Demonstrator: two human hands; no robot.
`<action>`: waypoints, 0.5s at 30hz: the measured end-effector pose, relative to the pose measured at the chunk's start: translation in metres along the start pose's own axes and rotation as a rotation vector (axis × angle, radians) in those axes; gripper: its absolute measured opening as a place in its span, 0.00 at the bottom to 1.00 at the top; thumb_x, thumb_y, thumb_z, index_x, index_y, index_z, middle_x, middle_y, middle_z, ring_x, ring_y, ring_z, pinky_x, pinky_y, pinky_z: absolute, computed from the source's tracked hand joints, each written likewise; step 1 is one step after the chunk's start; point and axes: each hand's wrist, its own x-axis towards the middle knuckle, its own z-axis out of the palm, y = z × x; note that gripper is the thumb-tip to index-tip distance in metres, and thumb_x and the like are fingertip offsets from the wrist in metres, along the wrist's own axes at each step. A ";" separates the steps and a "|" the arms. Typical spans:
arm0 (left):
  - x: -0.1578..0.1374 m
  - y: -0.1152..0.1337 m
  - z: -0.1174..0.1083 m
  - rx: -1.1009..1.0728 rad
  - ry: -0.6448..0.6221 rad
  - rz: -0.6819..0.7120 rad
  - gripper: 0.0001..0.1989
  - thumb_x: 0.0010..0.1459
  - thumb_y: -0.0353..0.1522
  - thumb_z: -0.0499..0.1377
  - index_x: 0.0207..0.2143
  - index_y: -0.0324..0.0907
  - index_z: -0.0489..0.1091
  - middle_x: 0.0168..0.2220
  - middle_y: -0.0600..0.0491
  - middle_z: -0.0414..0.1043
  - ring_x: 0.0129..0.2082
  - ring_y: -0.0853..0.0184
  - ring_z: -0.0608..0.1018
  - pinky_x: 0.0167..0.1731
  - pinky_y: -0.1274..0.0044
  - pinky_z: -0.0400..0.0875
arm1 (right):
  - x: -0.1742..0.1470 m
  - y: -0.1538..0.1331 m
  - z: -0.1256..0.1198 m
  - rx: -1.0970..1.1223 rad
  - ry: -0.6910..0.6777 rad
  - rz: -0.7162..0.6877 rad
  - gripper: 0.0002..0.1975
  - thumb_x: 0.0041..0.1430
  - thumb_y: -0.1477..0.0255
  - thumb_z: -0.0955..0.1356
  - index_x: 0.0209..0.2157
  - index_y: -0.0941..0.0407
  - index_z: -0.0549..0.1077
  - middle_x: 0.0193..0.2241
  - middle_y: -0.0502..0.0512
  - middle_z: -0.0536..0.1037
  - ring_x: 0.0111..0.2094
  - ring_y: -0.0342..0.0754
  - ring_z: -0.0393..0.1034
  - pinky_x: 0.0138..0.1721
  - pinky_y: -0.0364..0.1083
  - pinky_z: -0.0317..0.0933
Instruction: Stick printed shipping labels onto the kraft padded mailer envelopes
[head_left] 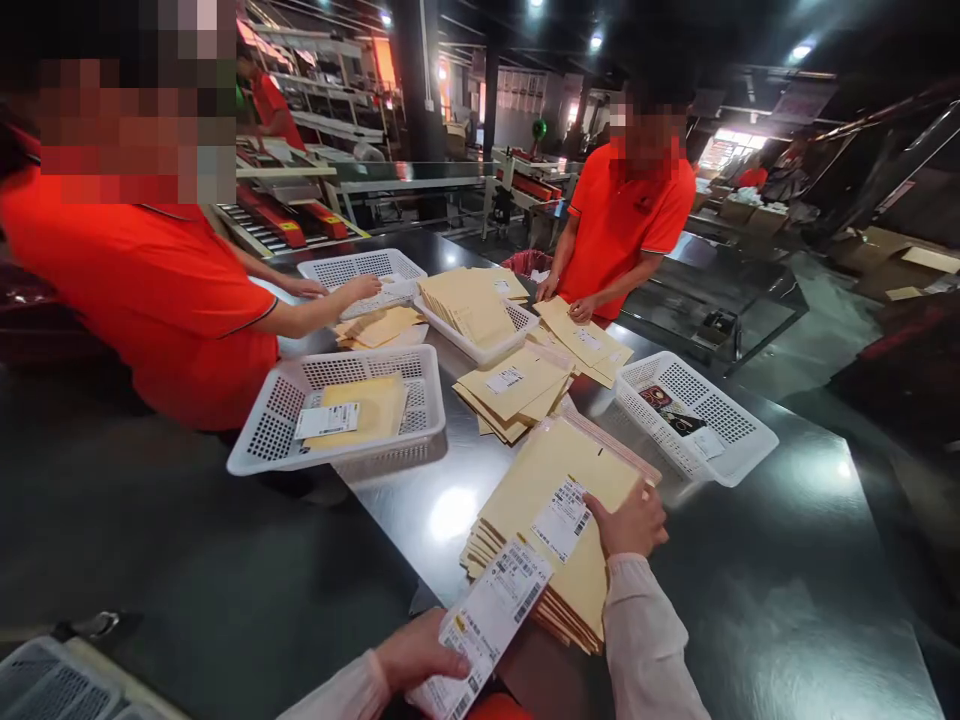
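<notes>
Label strip [495, 625] is pinched in the left hand [420, 650], long axis slanting, far end pointing up-right over the near-left edge of the envelope stack [517, 490]. It's white, with black barcodes and a yellow logo patch; print's too tiny to read, tbh. Right hand [628, 518] is on the stack's right edge, thumb on a similar label [562, 517], fingers curled over the side. Envelopes are tan, flap end facing away. White baskets sit right [705, 385] and farther left [431, 400] of the stack.
</notes>
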 end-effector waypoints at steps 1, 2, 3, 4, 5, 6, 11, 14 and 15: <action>-0.011 -0.001 -0.003 0.011 0.002 0.006 0.26 0.34 0.49 0.71 0.36 0.46 0.81 0.35 0.50 0.79 0.35 0.58 0.78 0.38 0.69 0.69 | -0.001 0.007 -0.003 -0.048 -0.040 0.066 0.53 0.39 0.46 0.72 0.60 0.66 0.60 0.59 0.80 0.59 0.55 0.74 0.57 0.49 0.69 0.55; -0.020 0.000 -0.006 0.016 0.009 0.017 0.25 0.36 0.49 0.71 0.36 0.47 0.80 0.35 0.49 0.80 0.34 0.58 0.78 0.37 0.70 0.69 | -0.003 0.015 -0.007 -0.068 -0.126 0.130 0.55 0.39 0.44 0.71 0.59 0.70 0.60 0.56 0.84 0.61 0.52 0.75 0.61 0.46 0.67 0.58; -0.028 0.004 -0.009 0.008 0.024 0.037 0.24 0.38 0.49 0.70 0.37 0.46 0.80 0.36 0.49 0.80 0.34 0.58 0.78 0.36 0.70 0.69 | -0.006 0.023 -0.011 -0.059 -0.222 0.170 0.52 0.40 0.43 0.70 0.56 0.71 0.63 0.52 0.84 0.64 0.49 0.73 0.64 0.44 0.65 0.60; -0.034 0.010 -0.012 -0.010 0.043 0.060 0.24 0.40 0.48 0.70 0.38 0.46 0.80 0.36 0.48 0.80 0.34 0.58 0.78 0.36 0.71 0.68 | -0.008 0.030 -0.014 -0.042 -0.273 0.176 0.47 0.41 0.44 0.69 0.52 0.69 0.66 0.50 0.82 0.67 0.47 0.72 0.66 0.43 0.64 0.61; -0.038 0.018 -0.014 -0.031 0.061 0.082 0.24 0.40 0.47 0.70 0.39 0.45 0.80 0.36 0.48 0.80 0.35 0.58 0.78 0.36 0.71 0.68 | -0.010 0.035 -0.017 -0.027 -0.258 0.157 0.40 0.43 0.46 0.69 0.48 0.66 0.68 0.48 0.79 0.68 0.47 0.71 0.67 0.43 0.62 0.62; -0.040 0.026 -0.016 -0.044 0.077 0.094 0.23 0.40 0.47 0.70 0.39 0.45 0.80 0.36 0.48 0.80 0.35 0.58 0.78 0.36 0.71 0.68 | -0.012 0.037 -0.020 -0.008 -0.189 0.140 0.35 0.45 0.49 0.68 0.46 0.62 0.69 0.48 0.77 0.70 0.48 0.70 0.66 0.44 0.61 0.62; -0.040 0.072 -0.020 -0.090 0.110 0.165 0.22 0.38 0.45 0.71 0.37 0.46 0.81 0.35 0.49 0.80 0.36 0.55 0.79 0.39 0.69 0.70 | 0.008 0.003 -0.035 0.385 0.034 0.164 0.31 0.46 0.53 0.65 0.47 0.60 0.64 0.41 0.69 0.75 0.43 0.63 0.71 0.42 0.55 0.65; -0.042 0.092 -0.019 -0.169 0.123 0.246 0.21 0.39 0.44 0.71 0.39 0.50 0.80 0.34 0.49 0.80 0.37 0.54 0.79 0.41 0.67 0.70 | 0.051 -0.058 -0.028 0.477 0.027 0.112 0.32 0.44 0.58 0.67 0.48 0.63 0.64 0.45 0.71 0.73 0.48 0.64 0.68 0.47 0.54 0.63; -0.044 0.097 -0.019 -0.191 0.122 0.266 0.21 0.39 0.43 0.71 0.39 0.51 0.80 0.34 0.50 0.80 0.37 0.53 0.79 0.42 0.66 0.70 | 0.068 -0.084 -0.022 0.472 0.009 0.113 0.31 0.44 0.61 0.67 0.49 0.64 0.63 0.47 0.72 0.73 0.49 0.63 0.68 0.48 0.54 0.62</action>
